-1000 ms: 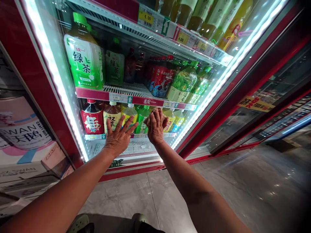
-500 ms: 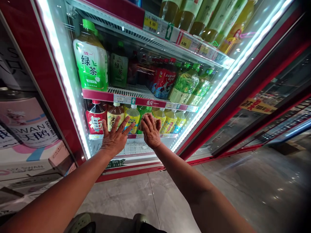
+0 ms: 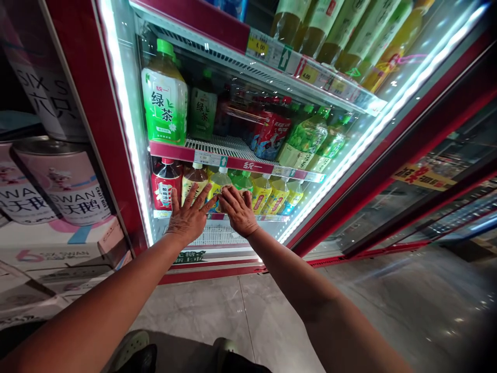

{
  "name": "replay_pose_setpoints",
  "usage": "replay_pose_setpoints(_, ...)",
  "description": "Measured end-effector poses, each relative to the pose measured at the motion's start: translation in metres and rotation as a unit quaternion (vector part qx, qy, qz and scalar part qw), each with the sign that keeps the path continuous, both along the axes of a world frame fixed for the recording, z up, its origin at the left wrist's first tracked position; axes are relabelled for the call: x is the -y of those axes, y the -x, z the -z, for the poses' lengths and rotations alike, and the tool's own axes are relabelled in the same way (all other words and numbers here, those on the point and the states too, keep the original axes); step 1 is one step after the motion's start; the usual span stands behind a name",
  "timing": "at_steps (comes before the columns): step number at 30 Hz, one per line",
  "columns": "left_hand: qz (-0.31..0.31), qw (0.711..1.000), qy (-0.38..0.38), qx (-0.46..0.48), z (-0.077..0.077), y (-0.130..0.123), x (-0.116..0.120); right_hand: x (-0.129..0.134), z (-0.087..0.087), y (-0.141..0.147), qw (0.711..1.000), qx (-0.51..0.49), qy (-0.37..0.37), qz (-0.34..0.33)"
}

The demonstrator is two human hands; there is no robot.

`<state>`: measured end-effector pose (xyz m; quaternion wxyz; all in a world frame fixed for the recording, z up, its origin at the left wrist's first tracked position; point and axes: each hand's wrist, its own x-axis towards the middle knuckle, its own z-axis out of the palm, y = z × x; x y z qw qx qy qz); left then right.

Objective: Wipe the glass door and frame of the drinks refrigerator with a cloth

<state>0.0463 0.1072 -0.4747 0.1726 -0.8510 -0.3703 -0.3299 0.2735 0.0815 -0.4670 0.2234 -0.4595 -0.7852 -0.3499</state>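
Observation:
My left hand (image 3: 189, 215) is spread flat, fingers apart, against what looks like the glass door (image 3: 233, 114) of a lit drinks fridge. Behind its fingertips stand a bottle with a cream label (image 3: 194, 178) and a yellow-labelled bottle (image 3: 219, 178). Close on its right, my right hand (image 3: 238, 212) presses a crumpled brownish cloth (image 3: 247, 197) to the same surface, its fingers bent over it. Most of the cloth is hidden under the hand. A green-capped bottle (image 3: 244, 178) shows just above the right hand.
Large green tea bottles (image 3: 166, 98) stand on the middle shelf, and taller bottles (image 3: 322, 26) above. Stacked cans (image 3: 73, 181) and cartons (image 3: 58, 248) are at the left, beside the red fridge frame (image 3: 91, 129). Grey tiled floor (image 3: 217, 300) lies below.
My right hand has moved left with the cloth, closer to my left hand. The left hand stays spread in about the same place. The view has shifted, so the fridge appears farther right.

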Motion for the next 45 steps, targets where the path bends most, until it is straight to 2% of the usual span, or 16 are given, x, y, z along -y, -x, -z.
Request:
replay_pose_setpoints(6,0.0,1.0,0.011,0.008,0.002,0.013,-0.002,-0.009,-0.022,0.005,0.997,-0.054,-0.031,0.046)
replay_pose_setpoints(8,-0.005,1.0,0.01,0.016,0.003,0.018,-0.002,-0.012,-0.02,0.011,0.997,-0.058,-0.04,0.041)
replay_pose_setpoints(12,-0.02,0.999,0.021,0.023,0.006,0.028,-0.003,-0.008,-0.006,0.021,0.999,0.01,-0.029,-0.032)
replay_pose_setpoints(14,-0.026,0.999,0.026,0.021,0.007,0.033,-0.003,-0.007,-0.006,0.023,0.998,0.032,-0.025,-0.053)
replay_pose_setpoints(18,-0.042,0.998,0.035,0.022,0.007,0.042,-0.003,-0.012,-0.017,0.027,0.999,-0.008,-0.029,-0.028)
replay_pose_setpoints(21,-0.052,0.997,0.043,0.027,0.006,0.046,-0.003,-0.016,-0.018,0.033,0.999,-0.037,-0.027,-0.009)
replay_pose_setpoints(26,-0.044,0.997,0.052,0.024,0.003,0.049,-0.001,-0.011,-0.011,0.037,0.998,0.022,-0.027,-0.053)
replay_pose_setpoints(29,-0.046,0.997,0.049,0.026,0.001,0.052,-0.001,-0.013,-0.02,0.037,0.998,0.027,-0.016,-0.057)
replay_pose_setpoints(33,-0.056,0.997,0.048,0.023,-0.001,0.057,-0.001,-0.021,-0.033,0.044,0.998,-0.035,-0.049,-0.015)
replay_pose_setpoints(35,-0.065,0.996,0.055,0.02,-0.002,0.06,-0.002,-0.022,-0.029,0.05,0.998,-0.037,-0.049,-0.01)
replay_pose_setpoints(40,-0.075,0.995,0.063,0.012,-0.003,0.069,-0.001,-0.017,-0.015,0.059,0.998,0.037,0.026,-0.048)
replay_pose_setpoints(45,-0.088,0.994,0.058,0.02,-0.005,0.077,-0.001,-0.022,-0.036,0.067,1.0,0.012,0.019,-0.021)
